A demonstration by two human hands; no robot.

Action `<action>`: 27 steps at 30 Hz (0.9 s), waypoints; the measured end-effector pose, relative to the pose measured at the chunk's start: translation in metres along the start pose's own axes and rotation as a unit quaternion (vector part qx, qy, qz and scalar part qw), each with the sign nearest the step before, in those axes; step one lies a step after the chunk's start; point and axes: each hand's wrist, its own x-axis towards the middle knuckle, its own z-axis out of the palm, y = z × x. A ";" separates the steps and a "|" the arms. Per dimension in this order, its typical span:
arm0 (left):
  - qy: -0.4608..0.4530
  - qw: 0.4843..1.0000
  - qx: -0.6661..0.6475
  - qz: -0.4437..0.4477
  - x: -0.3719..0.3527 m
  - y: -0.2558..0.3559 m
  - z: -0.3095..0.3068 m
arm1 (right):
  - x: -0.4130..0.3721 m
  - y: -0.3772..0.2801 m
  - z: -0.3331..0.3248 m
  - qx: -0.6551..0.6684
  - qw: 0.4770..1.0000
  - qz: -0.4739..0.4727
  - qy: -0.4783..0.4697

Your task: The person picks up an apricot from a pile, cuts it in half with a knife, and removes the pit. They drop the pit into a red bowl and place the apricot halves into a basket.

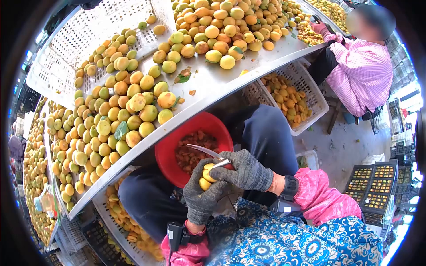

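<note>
Left hand (202,195), in a grey knit glove, is curled closed around a yellow fruit (207,177), fingers wrapped under and beside it. Right hand (246,170), same kind of glove, is closed around a curved knife (205,150); a bit of red handle shows at the fingers. Metal near the handle is right by the fruit, looks like touching, but the gloves cover part of the contact. The curved blade points away from the wrist, over the red tub (167,162). Fruit is between the two hands, just above the near edge of the tub, in front of the person's lap. Tub sits between the knees and holds small brownish-orange pieces (195,148), too small to tell exactly.

Metal table (212,84) runs diagonally past the tub, loaded with whole yellow-green and orange fruits (126,106), a few loose leaves among them. White perforated basket (53,66) lies tipped on the table, fruits spilling from its opening. Under the table, a white crate (317,103) holds orange fruit pieces; another crate (103,212) by the left knee has more. Another person (360,75) in a pink checked top sits at the table's far end. Dark trays (372,184) are stacked at the right.
</note>
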 end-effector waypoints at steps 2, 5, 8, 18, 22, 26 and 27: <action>0.017 0.999 -0.045 -0.010 0.001 -0.005 -0.001 | 0.002 0.005 0.005 -0.003 1.000 -0.020 0.010; 0.016 0.999 -0.037 -0.007 0.003 -0.006 -0.004 | 0.004 0.001 0.006 0.026 0.999 0.012 0.019; 0.035 0.996 -0.079 -0.023 0.006 -0.004 -0.002 | 0.008 0.000 0.008 0.018 0.999 0.037 0.016; 0.071 0.996 -0.055 -0.007 0.003 -0.009 -0.008 | 0.022 0.006 0.014 0.108 0.988 0.111 0.023; 0.082 0.989 -0.122 -0.033 0.005 0.004 -0.002 | 0.024 0.002 0.016 0.152 0.980 0.122 0.041; 0.116 0.983 0.115 0.087 0.014 -0.007 -0.008 | 0.026 -0.007 0.012 0.135 0.976 0.146 0.088; 0.133 0.972 0.158 0.111 0.017 -0.009 -0.009 | 0.027 -0.006 0.011 0.128 0.977 0.138 0.095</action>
